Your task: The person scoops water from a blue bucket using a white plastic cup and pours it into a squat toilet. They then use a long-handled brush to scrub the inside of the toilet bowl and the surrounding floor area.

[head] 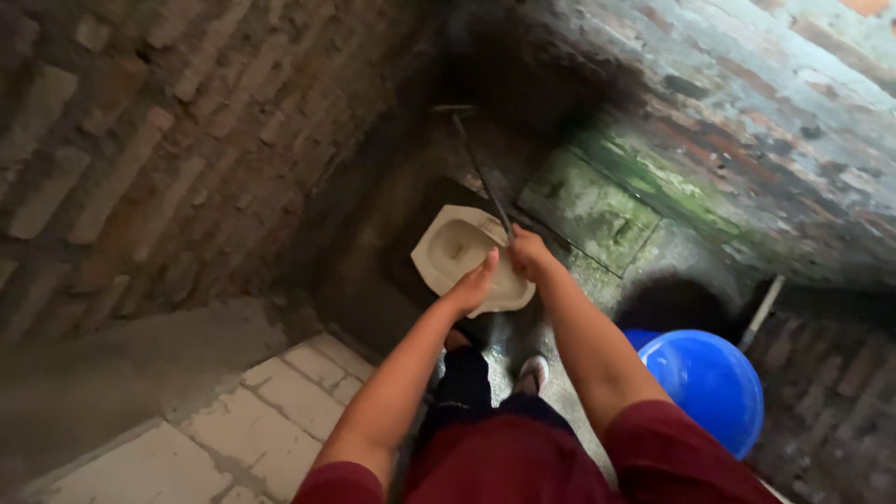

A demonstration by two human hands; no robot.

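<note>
Looking down from the head at a white squat toilet pan [459,250] set low in the dark floor of a small brick room.

Right hand [528,254] just above the right edge of the pan, fingers curled tight around a long thin dark rod [483,177]. Rod slanting up and away from the pan toward the dark back corner, with a short crossbar at its far top end. Lower end of the rod hidden inside the fist.

Left hand [474,286] right over the near rim of the pan, close beside the right hand. Fingers straight and together, not closed on anything. Cannot tell if the fingertips touch the rod or the other hand.

Two feet in light shoes [532,371] on the wet floor just below the pan. Dark trousers and a dark red shirt lower still.

Big round blue bucket [709,385] down and to the right of the pan, close to the right arm. Pale stick [763,312] leaning on the wall behind the bucket.

Mossy green stone step [588,205] right of the pan, under a peeling wall. Rough brick wall [140,159] left of the pan. Pale floor tiles [280,411] down and to the left of the pan.
</note>
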